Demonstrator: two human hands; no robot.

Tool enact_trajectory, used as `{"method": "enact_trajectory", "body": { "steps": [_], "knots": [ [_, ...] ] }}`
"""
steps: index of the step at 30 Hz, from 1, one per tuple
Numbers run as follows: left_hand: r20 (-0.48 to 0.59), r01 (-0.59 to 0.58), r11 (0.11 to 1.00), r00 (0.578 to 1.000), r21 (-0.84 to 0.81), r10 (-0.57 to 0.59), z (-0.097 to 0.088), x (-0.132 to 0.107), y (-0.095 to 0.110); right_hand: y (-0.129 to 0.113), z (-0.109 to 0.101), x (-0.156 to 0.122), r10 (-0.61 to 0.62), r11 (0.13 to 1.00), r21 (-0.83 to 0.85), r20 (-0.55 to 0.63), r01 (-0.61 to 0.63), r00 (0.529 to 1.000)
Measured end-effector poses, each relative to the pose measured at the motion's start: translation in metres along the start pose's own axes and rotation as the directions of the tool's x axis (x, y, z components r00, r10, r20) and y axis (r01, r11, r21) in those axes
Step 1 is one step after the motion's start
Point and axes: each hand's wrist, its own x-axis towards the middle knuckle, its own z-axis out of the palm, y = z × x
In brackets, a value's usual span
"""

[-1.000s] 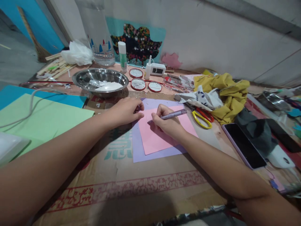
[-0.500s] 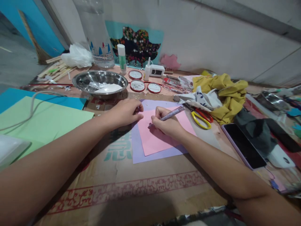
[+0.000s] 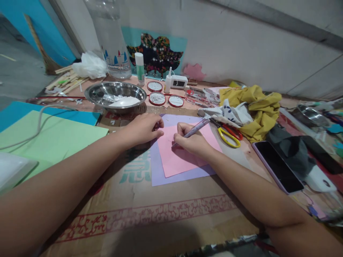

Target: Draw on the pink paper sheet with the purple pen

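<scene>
A pink sheet of paper (image 3: 175,162) lies at a slight slant on a larger lilac sheet (image 3: 158,175). My right hand (image 3: 191,141) is closed around a pen (image 3: 197,127), its tip down at the pink sheet near the middle. Any marks there are too faint to make out. At the sheets' upper left edge rests my left hand (image 3: 147,126), holding nothing, its fingers loosely bent and the thumb apart from them. Scissors (image 3: 227,137) with yellow and red handles lie right of the papers, their blades partly under cloth.
Behind the papers stand a steel bowl (image 3: 115,96), a glue stick (image 3: 139,67), a small glue bottle (image 3: 168,82) and red-rimmed dishes of beads (image 3: 157,98). Green paper (image 3: 64,139) lies left. Yellow cloth (image 3: 259,110) and a phone (image 3: 277,166) lie right, on the cardboard-covered table (image 3: 128,217).
My right hand and the pen tip have shifted slightly right and down on the pink sheet. My left hand stays in its place at the paper's edge.
</scene>
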Motion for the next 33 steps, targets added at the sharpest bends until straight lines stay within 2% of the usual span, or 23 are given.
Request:
{"method": "enact_trajectory", "body": {
  "steps": [5, 8, 12, 14, 17, 21, 24, 27, 30, 33],
  "knots": [
    [-0.002, -0.003, 1.0, 1.0, -0.002, 0.003, 0.0, -0.001, 0.002, -0.002, -0.003, 0.0, -0.07, 0.996, -0.055, -0.002, 0.07, 0.998],
    [-0.005, -0.008, 1.0, 1.0, -0.002, 0.008, 0.001, 0.0, 0.001, -0.001, -0.002, 0.0, -0.063, 0.997, -0.037, -0.001, 0.063, 0.998],
    [0.005, -0.004, 1.0, 1.0, 0.007, 0.004, -0.001, 0.0, 0.002, 0.001, -0.008, 0.002, -0.001, 0.983, 0.186, -0.039, 0.009, 0.999],
    [0.006, -0.005, 1.0, 1.0, 0.008, 0.005, -0.003, -0.001, 0.003, -0.001, -0.018, 0.004, -0.017, 0.946, 0.32, -0.075, 0.04, 0.997],
    [-0.016, 0.015, 0.999, 1.0, 0.044, -0.014, -0.005, -0.003, 0.005, -0.011, -0.042, 0.006, -0.11, 0.91, 0.382, -0.154, 0.162, 0.982],
    [-0.012, 0.022, 0.987, 1.0, 0.158, -0.02, -0.001, -0.003, 0.007, -0.03, -0.073, -0.001, -0.203, 0.913, 0.317, -0.196, 0.258, 0.959],
    [0.016, 0.007, 0.982, 1.0, 0.186, -0.01, 0.001, -0.001, 0.005, -0.037, -0.088, -0.008, -0.262, 0.928, 0.223, -0.181, 0.299, 0.948],
    [0.015, -0.001, 0.982, 1.0, 0.188, -0.002, -0.007, -0.002, -0.003, -0.028, -0.096, -0.011, -0.233, 0.949, 0.174, -0.168, 0.261, 0.958],
    [-0.03, -0.002, 0.977, 1.0, 0.214, 0.009, -0.018, -0.006, -0.005, -0.004, -0.098, -0.012, -0.162, 0.964, 0.17, -0.225, 0.203, 0.961],
    [-0.155, 0.028, 0.948, 0.988, 0.316, 0.022, -0.02, -0.016, 0.018, 0.022, -0.097, -0.012, -0.103, 0.976, 0.153, -0.305, 0.155, 0.947]
  ]
}}
